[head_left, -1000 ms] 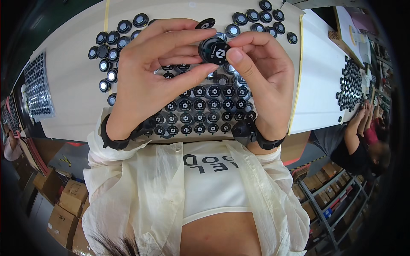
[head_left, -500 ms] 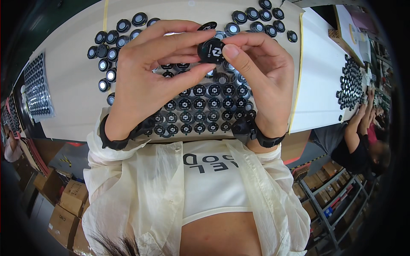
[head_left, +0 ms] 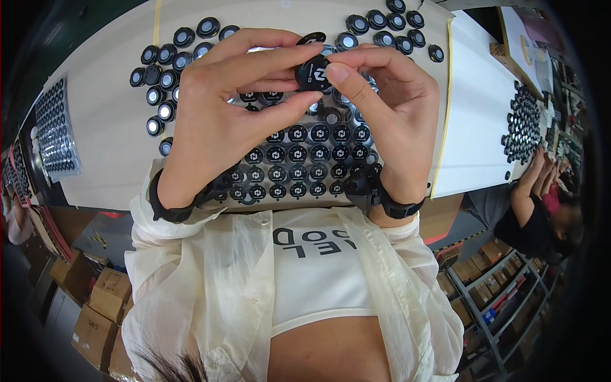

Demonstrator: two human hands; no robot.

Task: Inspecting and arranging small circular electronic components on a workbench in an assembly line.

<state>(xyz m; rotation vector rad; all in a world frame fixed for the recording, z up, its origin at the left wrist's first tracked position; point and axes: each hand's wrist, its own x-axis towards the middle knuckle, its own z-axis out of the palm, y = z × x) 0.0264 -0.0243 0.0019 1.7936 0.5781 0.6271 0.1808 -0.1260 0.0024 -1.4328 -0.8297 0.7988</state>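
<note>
My left hand (head_left: 216, 105) and my right hand (head_left: 398, 105) meet above the table, both closed on one small round black disc (head_left: 312, 75) with a white mark on its face. The right thumb presses the disc's right edge, and the left fingers hold its left side. A second thin dark disc (head_left: 312, 39) sticks up at the left fingertips; how it is held is partly hidden. Below my hands lies a clear tray of black discs (head_left: 298, 154) in rows, all bearing the same white mark. My hands cover part of its upper rows.
Loose black round pieces with pale centres (head_left: 207, 27) stand at the far left, and more such pieces (head_left: 377, 20) at the far right. Another filled tray (head_left: 56, 130) lies on the left. A white board (head_left: 474, 121) carries a cluster of pieces (head_left: 522, 124) near a co-worker's arms (head_left: 531, 178).
The disc between my hands has turned slightly, and my right thumb has shifted a little left across its edge. The tray and loose pieces stay put.
</note>
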